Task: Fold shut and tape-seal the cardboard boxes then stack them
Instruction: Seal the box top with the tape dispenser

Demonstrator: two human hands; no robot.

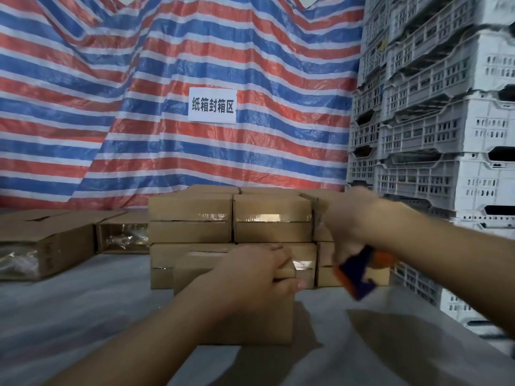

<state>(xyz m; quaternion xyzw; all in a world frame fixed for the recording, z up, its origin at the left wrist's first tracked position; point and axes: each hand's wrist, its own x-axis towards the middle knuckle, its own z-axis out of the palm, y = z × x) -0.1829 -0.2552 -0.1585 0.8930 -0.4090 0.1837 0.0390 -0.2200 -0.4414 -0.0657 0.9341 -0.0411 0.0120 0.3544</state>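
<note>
The left hand [259, 271] clamps the small brown cardboard box [234, 299] on the grey counter [83, 310], while the right hand [354, 218] grips the blurred blue-orange tape dispenser [359, 274], so taping seems under way, and the next move needs firm holding.

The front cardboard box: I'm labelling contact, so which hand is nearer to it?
Left. The left hand grips the front cardboard box at its top edge; the right hand is up to its right, holding the tape dispenser.
</note>
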